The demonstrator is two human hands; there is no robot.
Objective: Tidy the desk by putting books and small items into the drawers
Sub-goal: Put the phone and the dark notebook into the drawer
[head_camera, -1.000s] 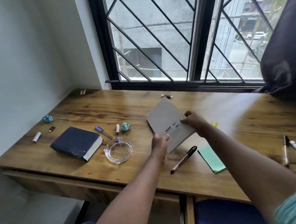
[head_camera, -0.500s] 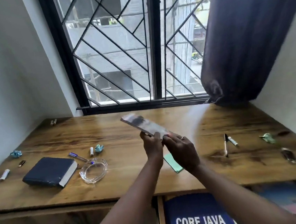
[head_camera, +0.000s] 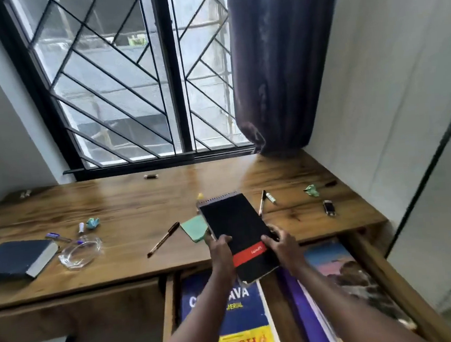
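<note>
Wooden desk point(head_camera: 139, 201), barred window point(head_camera: 117, 84) (curtain point(head_camera: 278, 69) bunched); left hand point(head_camera: 221, 250), right hand point(head_camera: 282, 244) grip black notebook point(head_camera: 235, 225).

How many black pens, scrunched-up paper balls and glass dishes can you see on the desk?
Black pens: 2
Scrunched-up paper balls: 2
Glass dishes: 1
Total: 5
</note>
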